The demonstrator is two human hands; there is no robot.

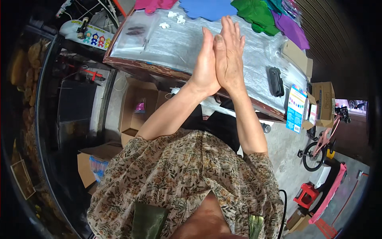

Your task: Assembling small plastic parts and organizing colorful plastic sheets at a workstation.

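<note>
- Pressing palm to palm, a person's left hand (205,71) and right hand (231,69) meet at the upper centre of the frame, above a table (175,55) covered in silvery plastic sheeting.
- The right hand's fingers are straight and close together, tips slightly apart; the left hand is extended too, most of its fingers hidden. Whether anything lies between the palms cannot be told.
- Nearest the fingertips, at top centre, lies a flat blue piece (207,8), with small white pieces (172,15) to its left.
- A pink piece (153,4) lies at upper left of centre; green (256,18) and purple (291,28) pieces lie at upper right.
- Right of centre, a black object (275,82) rests near a colourful printed package (296,107).
- At far right stands a pink bicycle (323,142), above a red stool (306,195).
</note>
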